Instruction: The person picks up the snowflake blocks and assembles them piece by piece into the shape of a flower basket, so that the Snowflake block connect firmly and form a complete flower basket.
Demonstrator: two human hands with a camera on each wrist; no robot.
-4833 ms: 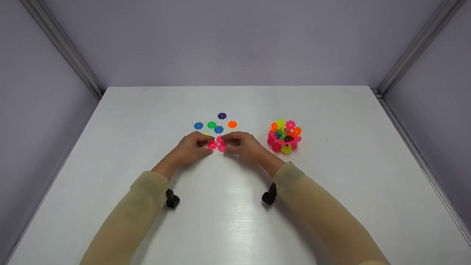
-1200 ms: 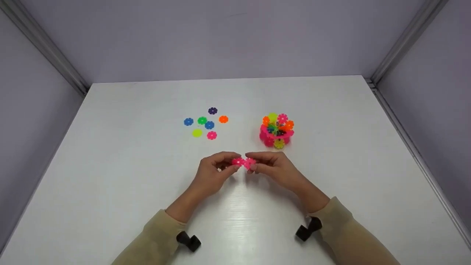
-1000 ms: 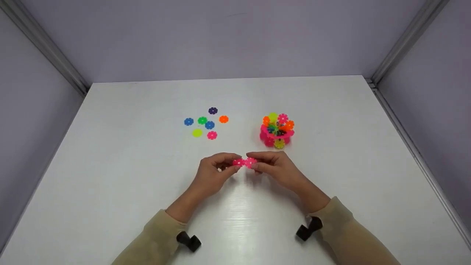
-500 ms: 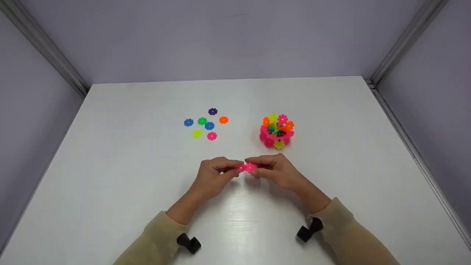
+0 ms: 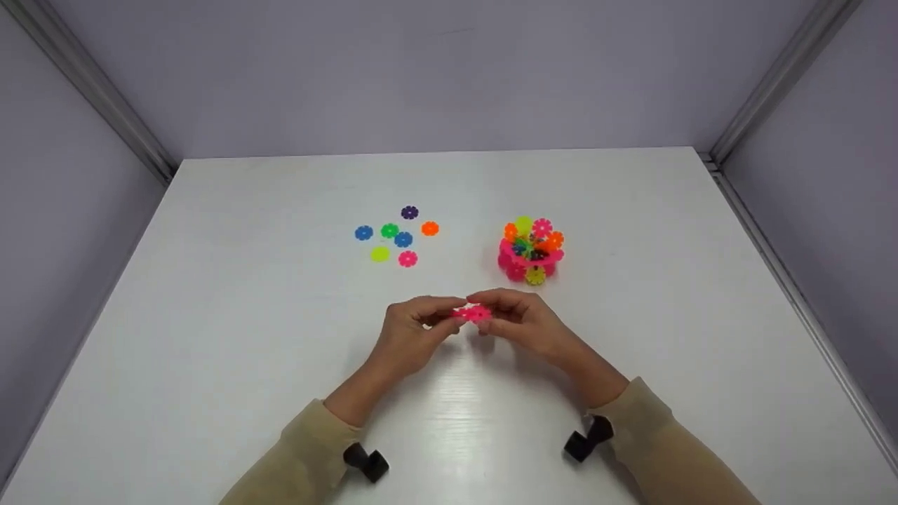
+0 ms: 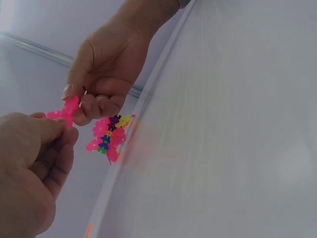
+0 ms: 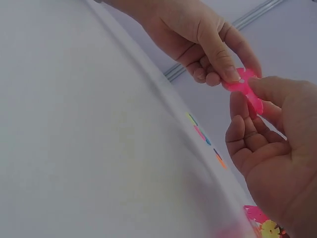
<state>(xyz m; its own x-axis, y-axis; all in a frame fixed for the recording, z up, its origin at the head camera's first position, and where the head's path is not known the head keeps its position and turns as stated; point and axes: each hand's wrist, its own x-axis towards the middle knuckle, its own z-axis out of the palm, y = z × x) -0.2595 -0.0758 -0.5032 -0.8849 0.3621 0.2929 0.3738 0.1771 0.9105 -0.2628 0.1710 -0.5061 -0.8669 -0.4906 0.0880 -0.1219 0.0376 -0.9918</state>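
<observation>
Above the near middle of the table both hands meet over pink interlocking snowflake discs. My left hand (image 5: 414,333) pinches one pink disc (image 5: 460,313) between thumb and fingers. From the other side, my right hand (image 5: 526,317) pinches a second pink disc (image 5: 481,313), set at an angle to the first. Their edges overlap where they meet, as the right wrist view shows with the pink discs (image 7: 242,82) close together. Fingertips hide part of each disc. In the left wrist view, the right hand (image 6: 111,69) curls its other fingers beneath the index finger.
Loose discs lie flat beyond the hands: pink (image 5: 407,259), yellow (image 5: 379,254), green (image 5: 389,230), orange (image 5: 429,229), purple (image 5: 410,212) and two blue. To their right stands a pink basket (image 5: 531,259) built of discs, with colourful disc flowers in it. Walls enclose the white table (image 5: 631,337).
Since the earliest frame, two of the pink discs have been lifted off the table and brought nearer the body. Lately the hands have only shifted slightly, tilting the discs and bringing them closer together.
</observation>
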